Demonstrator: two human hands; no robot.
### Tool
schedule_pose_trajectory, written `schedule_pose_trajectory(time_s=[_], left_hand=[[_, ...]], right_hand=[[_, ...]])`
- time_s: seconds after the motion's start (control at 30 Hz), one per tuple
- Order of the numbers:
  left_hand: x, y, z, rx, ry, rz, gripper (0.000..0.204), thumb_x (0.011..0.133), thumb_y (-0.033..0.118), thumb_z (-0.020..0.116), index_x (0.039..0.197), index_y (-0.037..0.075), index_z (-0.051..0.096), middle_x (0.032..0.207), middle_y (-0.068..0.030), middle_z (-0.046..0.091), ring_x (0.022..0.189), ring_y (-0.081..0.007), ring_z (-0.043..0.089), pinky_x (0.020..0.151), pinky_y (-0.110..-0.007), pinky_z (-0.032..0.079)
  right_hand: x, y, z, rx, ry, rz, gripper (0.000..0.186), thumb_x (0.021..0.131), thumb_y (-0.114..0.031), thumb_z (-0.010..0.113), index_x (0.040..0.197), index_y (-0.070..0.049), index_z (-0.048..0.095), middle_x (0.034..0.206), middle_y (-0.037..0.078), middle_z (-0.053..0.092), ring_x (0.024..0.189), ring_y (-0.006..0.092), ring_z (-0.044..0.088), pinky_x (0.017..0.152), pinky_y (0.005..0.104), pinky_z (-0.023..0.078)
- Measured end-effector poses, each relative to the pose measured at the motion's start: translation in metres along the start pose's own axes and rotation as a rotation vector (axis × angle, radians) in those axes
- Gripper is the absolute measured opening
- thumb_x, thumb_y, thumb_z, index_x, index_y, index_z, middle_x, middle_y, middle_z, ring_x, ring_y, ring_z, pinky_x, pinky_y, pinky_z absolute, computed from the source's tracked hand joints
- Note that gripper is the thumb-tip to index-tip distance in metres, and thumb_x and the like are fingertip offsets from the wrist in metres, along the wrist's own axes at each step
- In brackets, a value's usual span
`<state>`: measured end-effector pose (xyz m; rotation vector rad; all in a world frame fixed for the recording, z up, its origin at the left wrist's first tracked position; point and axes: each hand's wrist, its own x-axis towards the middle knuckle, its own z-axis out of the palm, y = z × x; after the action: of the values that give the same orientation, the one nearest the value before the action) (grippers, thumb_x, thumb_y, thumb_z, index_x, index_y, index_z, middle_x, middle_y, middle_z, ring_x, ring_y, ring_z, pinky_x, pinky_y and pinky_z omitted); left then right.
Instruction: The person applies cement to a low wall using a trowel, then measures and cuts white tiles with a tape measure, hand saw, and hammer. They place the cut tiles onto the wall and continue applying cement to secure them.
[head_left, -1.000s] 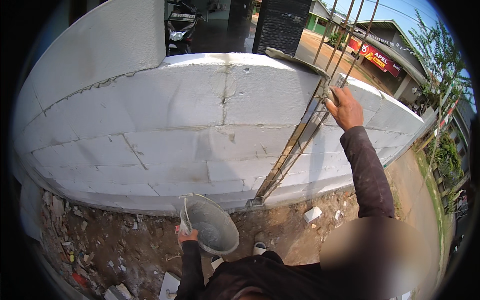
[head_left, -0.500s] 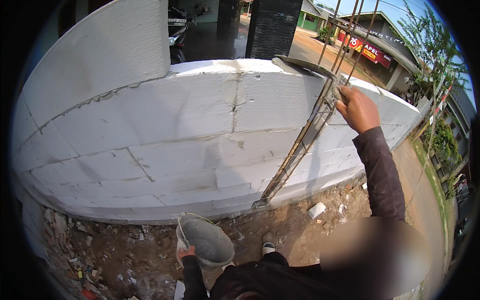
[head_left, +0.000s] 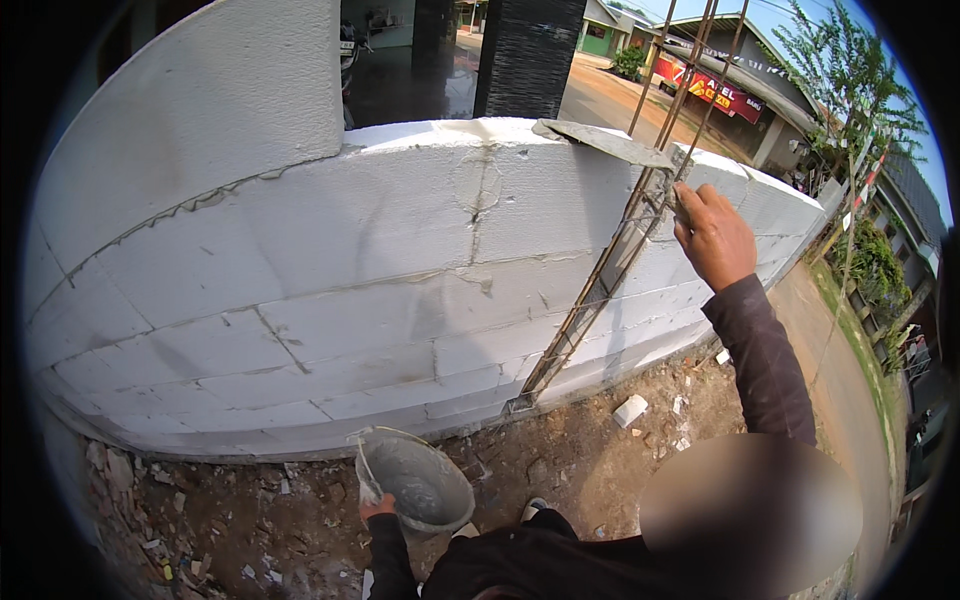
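My right hand (head_left: 716, 238) is closed around the handle of a trowel at the wall's top edge. The trowel's grey, mortar-smeared blade (head_left: 612, 144) points left, lying over the top of the white block wall (head_left: 370, 225). Just left of that hand, rebar (head_left: 588, 305) stands in a vertical gap between the blocks. Low down, my left hand (head_left: 378, 507) grips the near left rim of a grey bucket (head_left: 450, 492), which is tilted and has wet grey mortar inside. A thin wire handle rests along the bucket's rim.
A taller block (head_left: 220, 100) rises on the wall at the left. Rubble (head_left: 120, 500) and a loose white block piece (head_left: 630, 410) lie on the dirt. Beyond the wall are a dark pillar (head_left: 530, 60), a road and a red banner (head_left: 715, 88).
The trowel blade has turned, so more of its flat face shows, and it sits slightly further left. My left hand keeps its hold on the bucket. The whole view has shifted slightly.
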<state>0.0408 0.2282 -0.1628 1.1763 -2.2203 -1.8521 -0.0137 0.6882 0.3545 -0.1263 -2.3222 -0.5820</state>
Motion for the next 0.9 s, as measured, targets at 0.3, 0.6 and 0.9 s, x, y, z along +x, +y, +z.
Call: schedule_pose_trajectory(time_s=[0.3,0.6,0.9], left_hand=[[0.010,-0.009,-0.005,0.044,0.095,0.092,0.062,0.055,0.016,0.068,0.105,-0.017,0.049,0.098,-0.0211,0.060,0.089,-0.0275,0.058,0.076,-0.034,0.045],[-0.016,0.019,0.011,0.141,-0.120,0.042,0.070,0.056,0.016,0.069,0.113,-0.018,0.045,0.107,-0.0260,0.056,0.097,-0.0321,0.057,0.080,-0.036,0.045],[-0.036,0.059,0.025,0.181,-0.275,0.350,0.029,0.064,0.019,0.065,0.080,-0.004,0.058,0.067,-0.0099,0.060,0.059,-0.0160,0.053,0.058,-0.034,0.044]], right_hand=[[-0.009,0.039,-0.041,-0.052,-0.069,-0.033,0.029,0.073,-0.009,0.055,0.102,-0.010,0.052,0.083,0.008,0.052,0.077,0.0278,0.054,0.063,0.0397,0.046],[-0.065,0.007,0.023,0.077,-0.057,0.208,0.039,0.076,-0.012,0.059,0.113,-0.006,0.049,0.084,0.013,0.051,0.077,0.0299,0.057,0.063,0.0405,0.047],[-0.216,-0.094,0.047,0.747,-1.005,0.052,0.030,0.075,-0.026,0.061,0.090,0.000,0.057,0.079,0.022,0.059,0.079,0.0390,0.057,0.071,0.0432,0.045]])
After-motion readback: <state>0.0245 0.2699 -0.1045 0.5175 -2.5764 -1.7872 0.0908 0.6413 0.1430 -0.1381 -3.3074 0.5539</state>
